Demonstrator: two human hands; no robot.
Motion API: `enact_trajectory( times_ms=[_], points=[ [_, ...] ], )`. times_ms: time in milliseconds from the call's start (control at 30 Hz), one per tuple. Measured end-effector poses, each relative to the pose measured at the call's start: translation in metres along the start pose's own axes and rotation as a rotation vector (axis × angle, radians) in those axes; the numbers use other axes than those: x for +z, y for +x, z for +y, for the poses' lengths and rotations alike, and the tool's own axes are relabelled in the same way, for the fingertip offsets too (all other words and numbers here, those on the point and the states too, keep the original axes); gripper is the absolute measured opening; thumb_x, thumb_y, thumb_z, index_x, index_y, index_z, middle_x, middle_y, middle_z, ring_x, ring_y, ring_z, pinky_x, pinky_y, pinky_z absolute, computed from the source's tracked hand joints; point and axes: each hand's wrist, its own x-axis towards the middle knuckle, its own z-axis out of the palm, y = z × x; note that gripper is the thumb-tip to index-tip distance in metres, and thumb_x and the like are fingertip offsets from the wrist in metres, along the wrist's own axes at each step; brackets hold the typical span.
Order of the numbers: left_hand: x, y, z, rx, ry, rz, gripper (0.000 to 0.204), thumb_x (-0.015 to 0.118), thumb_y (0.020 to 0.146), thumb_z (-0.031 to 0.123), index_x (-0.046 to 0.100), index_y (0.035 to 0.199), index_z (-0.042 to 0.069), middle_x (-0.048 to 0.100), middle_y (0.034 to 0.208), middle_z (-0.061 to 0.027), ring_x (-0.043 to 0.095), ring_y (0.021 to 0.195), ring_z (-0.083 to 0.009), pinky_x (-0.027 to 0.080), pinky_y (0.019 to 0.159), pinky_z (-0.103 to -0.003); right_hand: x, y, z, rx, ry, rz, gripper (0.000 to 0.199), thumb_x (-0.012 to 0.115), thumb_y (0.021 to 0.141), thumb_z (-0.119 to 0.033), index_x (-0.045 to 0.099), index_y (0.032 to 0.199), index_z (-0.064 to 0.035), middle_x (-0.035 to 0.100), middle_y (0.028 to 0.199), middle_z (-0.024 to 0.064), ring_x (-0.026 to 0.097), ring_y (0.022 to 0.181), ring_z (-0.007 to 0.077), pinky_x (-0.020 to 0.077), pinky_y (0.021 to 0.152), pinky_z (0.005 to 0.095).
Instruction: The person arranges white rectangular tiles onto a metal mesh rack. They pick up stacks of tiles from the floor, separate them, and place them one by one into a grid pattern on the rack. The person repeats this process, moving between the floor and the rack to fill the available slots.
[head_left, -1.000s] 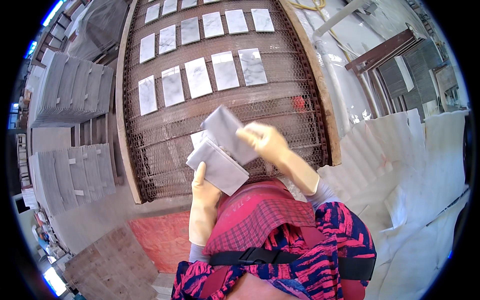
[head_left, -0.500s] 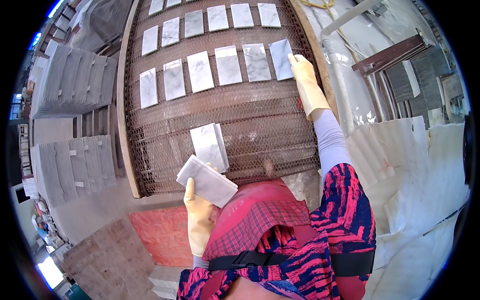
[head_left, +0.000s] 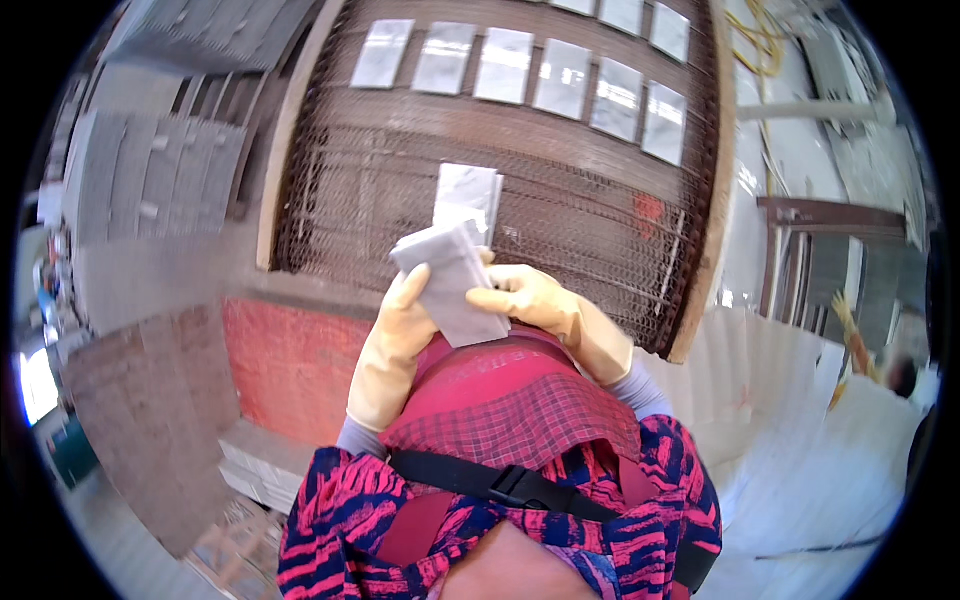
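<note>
Both my hands wear pale yellow rubber gloves. My left hand holds a small stack of grey-white stone tiles from its left side, just above my red apron. My right hand grips the same stack from the right, fingers curled on its edge. Just beyond the stack a single grey tile lies on the brown wire-mesh conveyor belt. Farther up the belt lies a row of several similar tiles.
A wooden rail edges the belt on the right, another on the left. Grey slabs are stacked at the left, an orange mat lies below the belt, and white sheets stand at the right.
My right hand has come back from the tile row at the belt's far right and now grips the stack held by my left hand. The view has shifted, with the tile row farther up.
</note>
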Motion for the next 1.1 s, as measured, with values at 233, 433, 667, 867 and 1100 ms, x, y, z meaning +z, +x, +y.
enact_trajectory(
  times_ms=[233,433,667,867,1100],
  points=[
    [-0.041,-0.002,0.009,-0.026,-0.097,0.364,0.056,0.053,0.111,0.039,0.052,0.153,0.000,0.063,0.148,-0.0179,0.062,0.134,-0.0319,0.047,0.116,-0.049,0.031,0.040,0.003,-0.018,-0.439,0.384,0.044,0.070,0.104,-0.046,0.074,0.118,-0.0046,0.076,0.101,0.0056,0.069,0.093,0.0126,0.0538,0.084,0.0321],
    [-0.134,-0.013,0.051,0.210,0.051,0.649,0.047,0.061,0.109,0.034,0.060,0.145,0.005,0.072,0.133,-0.0138,0.071,0.119,-0.0299,0.056,0.105,-0.050,0.042,0.112,0.001,-0.092,-0.565,0.539,0.052,0.062,0.104,-0.054,0.069,0.104,-0.0028,0.073,0.091,0.0115,0.067,0.086,0.0199,0.0512,0.080,0.0378],
    [-0.119,0.025,0.170,0.385,0.517,0.831,0.045,0.067,0.105,0.032,0.065,0.143,0.006,0.076,0.122,-0.0092,0.073,0.110,-0.0220,0.057,0.098,-0.042,0.046,0.202,-0.002,-0.062,-0.258,0.616,0.042,0.064,0.103,-0.033,0.068,0.128,-0.0005,0.076,0.115,0.0153,0.072,0.105,0.0256,0.0532,0.094,0.0398],
    [-0.153,0.086,0.198,0.219,0.983,0.859,0.042,0.071,0.102,0.032,0.071,0.138,0.009,0.078,0.120,-0.0063,0.071,0.105,-0.0182,0.054,0.093,-0.037,0.048,0.208,-0.019,0.012,-0.341,0.563,0.047,0.064,0.103,-0.029,0.061,0.139,-0.0002,0.072,0.128,0.0163,0.073,0.113,0.0256,0.0566,0.097,0.0387],
    [-0.164,0.108,0.200,0.189,1.260,0.881,0.049,0.070,0.102,0.031,0.064,0.148,0.013,0.073,0.136,-0.0089,0.068,0.123,-0.0230,0.052,0.105,-0.040,0.064,0.114,-0.043,-0.253,-0.672,0.690,0.061,0.067,0.103,-0.036,0.053,0.158,-0.0143,0.068,0.141,0.0150,0.070,0.122,0.0285,0.0545,0.107,0.0390]
  ],
)
